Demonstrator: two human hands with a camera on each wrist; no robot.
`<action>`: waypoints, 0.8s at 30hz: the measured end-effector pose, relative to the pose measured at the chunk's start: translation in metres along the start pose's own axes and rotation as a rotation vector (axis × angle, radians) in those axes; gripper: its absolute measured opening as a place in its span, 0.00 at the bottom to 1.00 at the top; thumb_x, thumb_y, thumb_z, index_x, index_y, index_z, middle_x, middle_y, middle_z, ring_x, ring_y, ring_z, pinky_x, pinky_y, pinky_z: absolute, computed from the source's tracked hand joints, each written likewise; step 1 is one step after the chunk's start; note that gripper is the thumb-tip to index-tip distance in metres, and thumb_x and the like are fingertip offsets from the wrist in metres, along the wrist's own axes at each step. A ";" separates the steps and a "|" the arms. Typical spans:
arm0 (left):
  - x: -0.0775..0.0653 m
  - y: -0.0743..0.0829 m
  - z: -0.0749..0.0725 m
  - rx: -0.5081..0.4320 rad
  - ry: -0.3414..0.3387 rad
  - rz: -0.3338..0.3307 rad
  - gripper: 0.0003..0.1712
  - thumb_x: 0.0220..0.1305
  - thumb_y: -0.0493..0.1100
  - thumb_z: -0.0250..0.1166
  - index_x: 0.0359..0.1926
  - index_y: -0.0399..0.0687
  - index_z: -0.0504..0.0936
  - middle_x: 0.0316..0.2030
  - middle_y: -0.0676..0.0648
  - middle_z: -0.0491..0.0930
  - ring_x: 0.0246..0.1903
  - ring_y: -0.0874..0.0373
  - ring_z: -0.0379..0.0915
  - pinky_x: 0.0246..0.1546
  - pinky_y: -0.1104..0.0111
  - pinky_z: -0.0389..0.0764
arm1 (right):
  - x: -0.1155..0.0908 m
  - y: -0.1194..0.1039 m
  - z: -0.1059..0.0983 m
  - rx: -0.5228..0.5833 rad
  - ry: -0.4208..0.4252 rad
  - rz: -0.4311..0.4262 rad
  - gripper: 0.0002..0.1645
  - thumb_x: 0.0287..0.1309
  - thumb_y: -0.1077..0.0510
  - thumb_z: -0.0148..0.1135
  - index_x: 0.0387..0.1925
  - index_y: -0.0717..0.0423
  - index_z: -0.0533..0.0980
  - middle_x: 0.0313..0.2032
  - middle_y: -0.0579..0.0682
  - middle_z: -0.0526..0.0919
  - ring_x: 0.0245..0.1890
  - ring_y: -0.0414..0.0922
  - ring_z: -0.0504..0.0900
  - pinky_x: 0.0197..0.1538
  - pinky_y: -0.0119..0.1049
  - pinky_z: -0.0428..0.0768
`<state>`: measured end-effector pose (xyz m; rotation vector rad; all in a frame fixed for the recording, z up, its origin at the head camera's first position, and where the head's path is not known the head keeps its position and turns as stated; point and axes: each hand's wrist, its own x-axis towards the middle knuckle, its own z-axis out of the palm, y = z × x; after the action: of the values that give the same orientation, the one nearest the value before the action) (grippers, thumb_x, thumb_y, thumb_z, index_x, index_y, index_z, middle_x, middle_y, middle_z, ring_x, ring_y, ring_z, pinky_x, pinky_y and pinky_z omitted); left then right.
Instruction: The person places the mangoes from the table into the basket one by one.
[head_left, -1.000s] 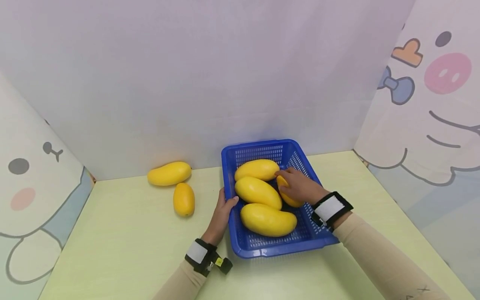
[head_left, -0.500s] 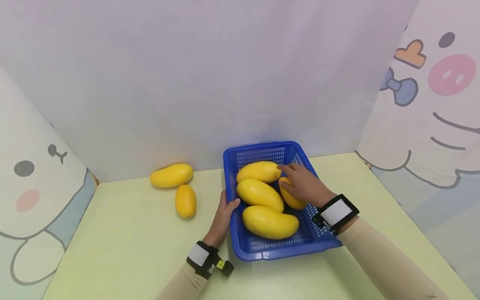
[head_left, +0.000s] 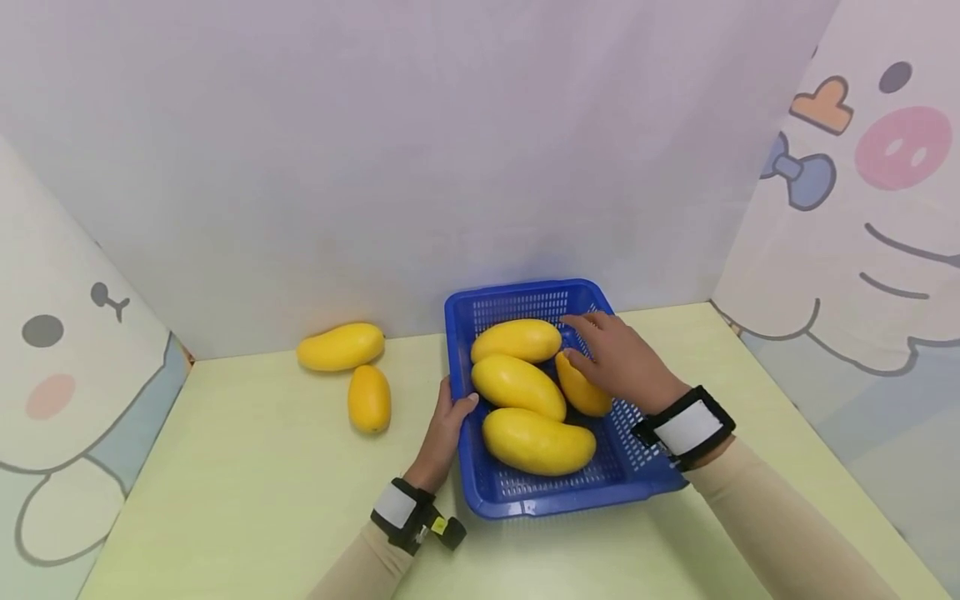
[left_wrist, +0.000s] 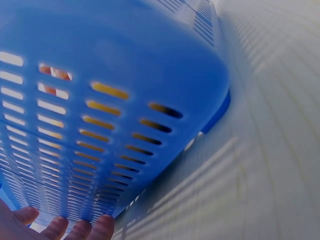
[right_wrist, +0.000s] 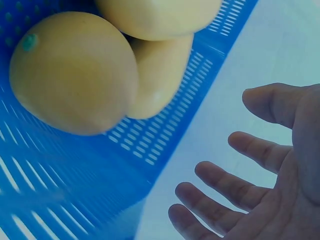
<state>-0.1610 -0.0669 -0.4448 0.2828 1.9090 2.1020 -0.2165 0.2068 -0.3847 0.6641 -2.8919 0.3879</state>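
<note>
In the head view, a blue plastic basket (head_left: pixel 555 503) holds several yellow mangoes. Three of them, a far mango (head_left: pixel 516 341), a middle mango (head_left: pixel 519 387) and a near mango (head_left: pixel 538 442), lie in a row on its left side. A deeper-yellow mango (head_left: pixel 588 397) lies at the right. My left hand (head_left: pixel 441 437) grips the basket's left rim, thumb over the edge; the left wrist view shows fingertips (left_wrist: pixel 103 227) against the slotted outer wall. Above the right mango hovers my right hand (head_left: pixel 633 367), holding nothing, with its fingers (right_wrist: pixel 227 186) spread in the right wrist view.
Left of the basket, two more mangoes lie on the pale green table (head_left: pixel 255 475): one long mango (head_left: pixel 341 347) near the back wall, one smaller mango (head_left: pixel 369 399) in front of it. A pale back wall (head_left: pixel 375 167) and printed side panels enclose the table.
My right hand has let go of the right-hand mango in the basket and risen off it, slightly to the right, fingers opening. My left hand keeps its hold on the basket.
</note>
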 end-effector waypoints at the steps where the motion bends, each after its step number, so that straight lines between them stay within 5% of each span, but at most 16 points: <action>1: 0.000 0.000 0.000 -0.001 -0.001 0.000 0.32 0.73 0.48 0.42 0.71 0.51 0.39 0.67 0.40 0.50 0.61 0.41 0.55 0.57 0.52 0.64 | -0.001 0.000 -0.003 0.001 0.006 0.002 0.31 0.62 0.46 0.55 0.63 0.54 0.64 0.53 0.59 0.71 0.48 0.53 0.72 0.48 0.49 0.74; 9: 0.001 0.000 0.000 -0.004 -0.005 0.006 0.33 0.72 0.48 0.43 0.71 0.51 0.39 0.67 0.39 0.49 0.62 0.41 0.55 0.57 0.52 0.64 | -0.008 0.004 -0.024 0.009 0.075 0.054 0.33 0.61 0.47 0.56 0.65 0.54 0.62 0.55 0.62 0.70 0.51 0.58 0.70 0.51 0.54 0.71; 24: 0.013 -0.027 -0.006 -0.003 0.020 0.018 0.33 0.73 0.52 0.42 0.71 0.59 0.39 0.68 0.45 0.50 0.62 0.45 0.55 0.58 0.52 0.63 | -0.026 0.023 -0.039 0.052 0.093 0.157 0.34 0.61 0.47 0.55 0.65 0.56 0.61 0.58 0.65 0.66 0.54 0.62 0.67 0.52 0.59 0.68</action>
<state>-0.1727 -0.0656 -0.4726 0.2802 1.9211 2.1264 -0.2000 0.2489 -0.3572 0.4150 -2.8620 0.5012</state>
